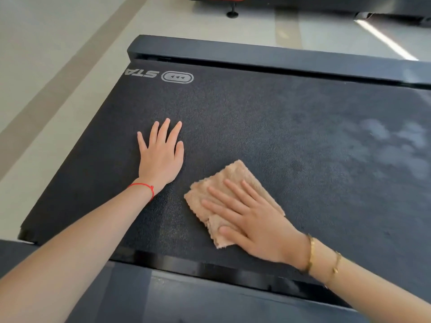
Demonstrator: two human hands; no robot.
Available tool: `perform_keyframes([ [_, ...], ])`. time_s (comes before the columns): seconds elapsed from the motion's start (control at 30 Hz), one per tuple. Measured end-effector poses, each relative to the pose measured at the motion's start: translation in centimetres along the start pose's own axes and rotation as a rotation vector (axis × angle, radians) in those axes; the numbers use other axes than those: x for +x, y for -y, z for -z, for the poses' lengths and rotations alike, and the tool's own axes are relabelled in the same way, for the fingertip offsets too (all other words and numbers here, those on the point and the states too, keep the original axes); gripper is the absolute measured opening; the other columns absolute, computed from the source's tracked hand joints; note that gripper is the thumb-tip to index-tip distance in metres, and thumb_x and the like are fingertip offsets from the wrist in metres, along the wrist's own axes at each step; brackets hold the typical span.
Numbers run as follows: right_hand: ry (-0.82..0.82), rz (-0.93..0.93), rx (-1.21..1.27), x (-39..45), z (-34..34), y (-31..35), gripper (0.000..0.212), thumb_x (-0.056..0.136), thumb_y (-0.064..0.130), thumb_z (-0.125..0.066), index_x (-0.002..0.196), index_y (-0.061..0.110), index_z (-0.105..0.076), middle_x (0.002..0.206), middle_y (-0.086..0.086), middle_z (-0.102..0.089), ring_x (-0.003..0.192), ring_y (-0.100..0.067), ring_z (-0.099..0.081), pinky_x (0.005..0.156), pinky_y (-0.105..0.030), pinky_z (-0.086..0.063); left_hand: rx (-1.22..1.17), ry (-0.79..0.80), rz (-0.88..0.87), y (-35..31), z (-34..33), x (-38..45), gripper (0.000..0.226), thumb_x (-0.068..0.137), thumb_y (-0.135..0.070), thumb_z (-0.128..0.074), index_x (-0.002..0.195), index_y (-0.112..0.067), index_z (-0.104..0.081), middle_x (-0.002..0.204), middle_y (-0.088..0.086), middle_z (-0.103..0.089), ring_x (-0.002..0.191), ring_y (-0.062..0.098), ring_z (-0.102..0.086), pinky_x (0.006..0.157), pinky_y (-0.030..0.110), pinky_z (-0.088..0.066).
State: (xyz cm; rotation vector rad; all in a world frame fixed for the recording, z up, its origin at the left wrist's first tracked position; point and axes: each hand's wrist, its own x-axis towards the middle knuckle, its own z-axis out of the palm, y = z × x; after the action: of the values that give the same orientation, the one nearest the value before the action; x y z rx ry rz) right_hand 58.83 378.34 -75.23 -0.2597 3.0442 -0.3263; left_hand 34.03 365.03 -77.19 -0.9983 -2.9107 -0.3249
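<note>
Head view showed a black textured treadmill belt (256, 117) on a pale floor (58, 66), a dusty patch at its right. The left hand (161, 157) lay spread flat on the belt; the right hand (254, 227) pressed flat on a folded beige cloth (231, 180) near the belt's near edge.

A folded, peach-coloured fuzzy cloth (233, 176) is laid flat and turned diagonally on the black textured treadmill belt (256, 127), close to its near edge.
</note>
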Motion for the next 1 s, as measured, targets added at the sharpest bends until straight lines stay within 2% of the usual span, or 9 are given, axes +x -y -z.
perform_keyframes([
  [0.07,0.003,-0.049,-0.06,0.0,0.7,-1.8,0.056,0.104,0.056,-0.02,0.156,0.042,-0.006,0.164,0.017,0.001,0.153,-0.019,0.007,0.123,-0.041,0.006,0.006,0.005,0.001,0.1,0.1,0.0,0.054,0.104,-0.037,-0.026,0.157,-0.03,-0.019,0.164,0.002,-0.018,0.152,0.025,-0.009,0.119,0.063,-0.006],
  [0.23,-0.03,-0.446,-0.013,4.0,2.7,-5.2,0.055,0.104,0.049,-0.021,0.155,0.042,-0.001,0.163,0.016,0.006,0.152,-0.022,0.012,0.122,-0.043,0.01,0.012,0.012,0.014,-0.2,0.1,0.0,0.053,0.104,-0.037,-0.026,0.157,-0.03,-0.02,0.164,0.002,-0.018,0.152,0.025,-0.01,0.12,0.062,-0.007],
  [0.3,-0.039,-0.406,-0.013,4.1,1.8,-2.8,0.055,0.104,0.048,-0.022,0.156,0.039,-0.004,0.164,0.014,0.004,0.152,-0.026,0.011,0.121,-0.045,0.011,0.007,0.0,0.006,-0.3,0.1,-0.1,0.053,0.104,-0.036,-0.029,0.156,-0.029,-0.023,0.163,0.003,-0.02,0.152,0.025,-0.012,0.119,0.063,-0.008],
  [0.43,-0.031,-0.101,-0.007,1.2,-1.0,5.1,0.056,0.104,0.05,-0.027,0.156,0.039,-0.012,0.165,0.012,-0.004,0.153,-0.026,0.005,0.123,-0.047,0.005,-0.015,-0.011,0.007,-0.2,0.1,-0.2,0.052,0.103,-0.034,-0.031,0.155,-0.029,-0.026,0.163,0.003,-0.022,0.151,0.025,-0.013,0.119,0.063,-0.007],
  [0.53,-0.043,-0.071,0.038,-0.3,-1.2,5.1,0.056,0.103,0.054,-0.025,0.155,0.042,-0.01,0.164,0.018,-0.002,0.153,-0.019,0.007,0.124,-0.043,0.003,0.001,-0.004,-0.003,0.0,0.2,-0.2,0.052,0.104,-0.035,-0.03,0.156,-0.029,-0.024,0.163,0.003,-0.021,0.152,0.025,-0.012,0.119,0.062,-0.008],
  [0.7,-0.095,-0.399,-0.063,-0.3,0.8,-2.5,0.054,0.103,0.051,-0.027,0.155,0.042,-0.012,0.164,0.016,-0.004,0.153,-0.02,0.001,0.121,-0.036,0.01,0.006,0.013,0.008,-0.1,0.2,-0.4,0.053,0.105,-0.037,-0.027,0.157,-0.029,-0.02,0.164,0.004,-0.018,0.152,0.026,-0.01,0.121,0.06,-0.006],
  [0.83,-0.098,-0.711,0.027,2.9,2.5,-7.3,0.055,0.104,0.051,-0.019,0.156,0.041,-0.005,0.165,0.014,0.002,0.152,-0.024,0.008,0.122,-0.042,0.012,0.009,0.027,0.016,-0.5,0.3,-0.7,0.054,0.105,-0.037,-0.026,0.157,-0.027,-0.018,0.165,0.005,-0.016,0.152,0.027,-0.009,0.121,0.06,-0.006],
  [0.9,-0.095,-0.686,0.027,3.6,2.1,-5.8,0.055,0.104,0.05,-0.018,0.156,0.04,-0.004,0.164,0.014,0.005,0.152,-0.025,0.01,0.121,-0.044,0.012,0.012,0.029,0.019,-0.8,0.4,-1.1,0.055,0.105,-0.037,-0.026,0.158,-0.026,-0.017,0.165,0.006,-0.015,0.153,0.028,-0.008,0.121,0.059,-0.006],
  [1.0,-0.056,-0.441,-0.008,1.3,0.6,-0.7,0.056,0.103,0.051,-0.019,0.156,0.041,-0.005,0.164,0.015,0.005,0.152,-0.026,0.009,0.121,-0.044,0.012,0.017,0.034,0.021,-1.7,0.5,-2.1,0.056,0.105,-0.036,-0.026,0.158,-0.024,-0.015,0.165,0.008,-0.012,0.153,0.031,-0.005,0.121,0.06,-0.004],
])
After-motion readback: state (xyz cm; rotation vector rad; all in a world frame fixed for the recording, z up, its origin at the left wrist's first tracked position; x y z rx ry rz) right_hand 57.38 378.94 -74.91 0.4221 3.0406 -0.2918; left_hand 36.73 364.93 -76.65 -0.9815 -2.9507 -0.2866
